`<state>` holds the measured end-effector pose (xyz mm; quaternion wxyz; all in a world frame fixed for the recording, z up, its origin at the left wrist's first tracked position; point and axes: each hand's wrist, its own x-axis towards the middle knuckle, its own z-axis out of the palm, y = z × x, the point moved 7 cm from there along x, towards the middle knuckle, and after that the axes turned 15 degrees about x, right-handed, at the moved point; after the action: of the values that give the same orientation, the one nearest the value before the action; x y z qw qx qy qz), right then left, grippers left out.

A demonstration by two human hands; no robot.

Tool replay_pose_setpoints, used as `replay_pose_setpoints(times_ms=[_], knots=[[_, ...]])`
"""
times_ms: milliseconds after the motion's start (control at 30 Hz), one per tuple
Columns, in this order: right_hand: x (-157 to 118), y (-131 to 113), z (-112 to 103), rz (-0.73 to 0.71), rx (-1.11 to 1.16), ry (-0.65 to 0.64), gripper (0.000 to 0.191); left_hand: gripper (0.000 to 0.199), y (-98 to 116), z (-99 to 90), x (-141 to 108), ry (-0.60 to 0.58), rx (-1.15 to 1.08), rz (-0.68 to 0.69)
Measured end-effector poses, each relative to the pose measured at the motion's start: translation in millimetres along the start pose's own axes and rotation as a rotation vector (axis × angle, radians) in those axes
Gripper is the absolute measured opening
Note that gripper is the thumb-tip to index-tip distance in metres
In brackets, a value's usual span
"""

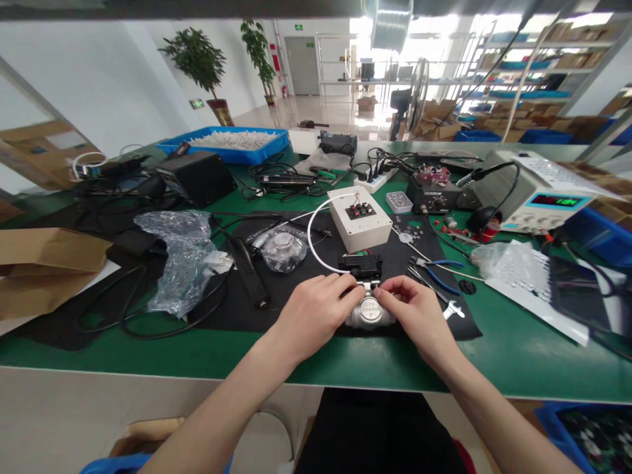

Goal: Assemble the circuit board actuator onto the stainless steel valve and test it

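A silver metal valve (371, 311) with raised lettering on its round face lies near the front edge of the black mat. Just behind its neck sits a black actuator box (365, 265), from which a white cable (310, 232) curves up toward a beige switch box (359, 220). My left hand (313, 313) has thumb and fingers closed at the left side of the valve's neck. At the neck's right side, my right hand (415, 307) is closed in a pinch; whatever is between its fingertips is too small to make out.
Blue-handled pliers (447, 275) and an open-end wrench (453, 309) lie to the right. Plastic-wrapped parts (281, 247) and a black bar-shaped tool (249, 273) lie left. A power supply (538, 191) stands at the right, a small tray of screws (399, 202) behind.
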<state>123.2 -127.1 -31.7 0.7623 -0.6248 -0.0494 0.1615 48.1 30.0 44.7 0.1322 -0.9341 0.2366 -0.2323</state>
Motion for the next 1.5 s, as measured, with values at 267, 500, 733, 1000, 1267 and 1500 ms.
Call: replay_pose_setpoints(times_ms=[267,500,733,1000,1267,1500], knots=[[2.0,6.1,0.0,0.004,0.037,0.035,0.039,0.022,-0.6,-3.4,-3.5,0.2,-0.012,0.129],[-0.1,8.7,-0.7,0.029,0.012,0.028,0.045,0.021,-3.8,-2.3,-3.6,0.252,-0.053,0.128],[-0.8,11.1,1.2,0.017,0.01,0.017,0.044,0.023,-7.8,2.5,-7.6,0.298,-0.116,0.086],[-0.6,13.2,0.7,0.007,0.034,0.011,0.042,0.02,-12.7,4.4,-10.8,0.325,-0.217,0.054],[-1.5,8.8,2.0,-0.018,0.022,0.003,0.038,0.031,-12.2,6.5,-14.3,0.305,-0.204,0.091],[-2.2,7.8,1.9,-0.044,-0.018,-0.001,0.034,0.034,-10.8,9.2,-16.4,0.265,-0.188,0.109]])
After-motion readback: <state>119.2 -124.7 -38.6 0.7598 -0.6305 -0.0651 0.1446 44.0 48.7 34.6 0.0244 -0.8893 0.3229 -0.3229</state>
